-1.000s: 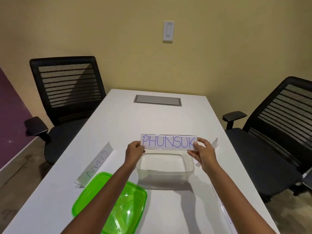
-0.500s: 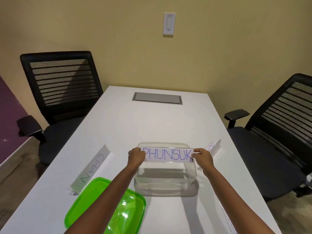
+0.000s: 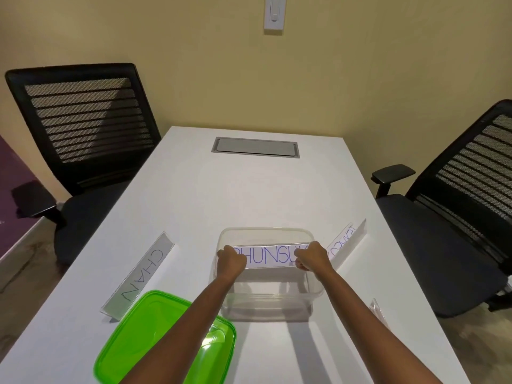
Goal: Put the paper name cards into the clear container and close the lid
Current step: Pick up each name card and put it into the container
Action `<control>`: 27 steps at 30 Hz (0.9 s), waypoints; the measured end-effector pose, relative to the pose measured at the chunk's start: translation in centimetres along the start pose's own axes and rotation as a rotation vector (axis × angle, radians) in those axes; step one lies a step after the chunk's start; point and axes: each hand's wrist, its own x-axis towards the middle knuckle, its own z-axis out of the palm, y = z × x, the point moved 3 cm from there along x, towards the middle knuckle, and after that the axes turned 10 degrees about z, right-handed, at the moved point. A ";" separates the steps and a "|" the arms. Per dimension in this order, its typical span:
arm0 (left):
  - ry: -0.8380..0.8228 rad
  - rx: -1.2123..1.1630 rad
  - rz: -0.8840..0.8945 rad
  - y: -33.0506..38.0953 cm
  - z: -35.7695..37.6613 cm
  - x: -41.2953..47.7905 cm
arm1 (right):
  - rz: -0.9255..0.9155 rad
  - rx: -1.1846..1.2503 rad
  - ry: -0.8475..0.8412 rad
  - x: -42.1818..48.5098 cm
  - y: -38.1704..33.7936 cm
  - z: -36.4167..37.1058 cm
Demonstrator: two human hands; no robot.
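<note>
A clear plastic container (image 3: 266, 306) stands open on the white table (image 3: 249, 195). Inside its mouth I hold a white name card lettered PHUNSUK (image 3: 267, 256) in blue. My left hand (image 3: 232, 260) grips its left end and my right hand (image 3: 312, 257) grips its right end. The green translucent lid (image 3: 144, 336) lies on the table at the front left, partly under my left forearm. A card reading CHAN (image 3: 142, 274) stands left of the container. Another name card (image 3: 346, 241) stands right of it.
Two black mesh office chairs (image 3: 83, 128) (image 3: 457, 206) flank the table. A grey cable hatch (image 3: 255, 146) is set in the table's far middle. A clear card holder (image 3: 378, 310) shows by my right forearm near the table's right edge.
Both hands have lowered the PHUNSUK card from above the container down into its mouth, and have slid inward over the card's ends.
</note>
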 end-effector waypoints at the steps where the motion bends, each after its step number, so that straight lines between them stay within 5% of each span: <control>1: 0.002 0.003 -0.005 -0.1 0.2 0.0 | 0.006 -0.019 0.000 0.1 0.1 0.3; 27: -0.059 0.051 -0.046 -1.2 2.1 1.2 | 0.130 0.008 -0.098 1.4 2.5 3.5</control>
